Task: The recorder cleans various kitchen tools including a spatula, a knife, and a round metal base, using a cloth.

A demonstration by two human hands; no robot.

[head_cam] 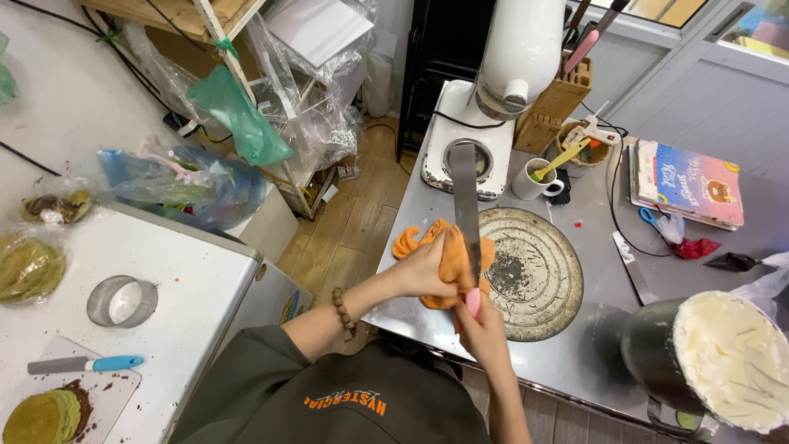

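The right hand (481, 322) has its grip closed on the pink handle of a long spatula (466, 210), blade pointing away. The left hand (427, 267) clasps an orange cloth (454, 256) against the blade, just beside a round turntable (538, 275) on the counter (592, 345).

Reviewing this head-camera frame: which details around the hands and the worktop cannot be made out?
- Palette knife: its pink handle is mostly covered by the right hand.
- Lower blade: wrapped by the orange cloth in the left hand, so any residue is hidden.
- Cream bowl: cut off by the bottom and right edges.
- Stand mixer: its top runs off the upper edge.
- Round turntable: the hands cover its left rim.
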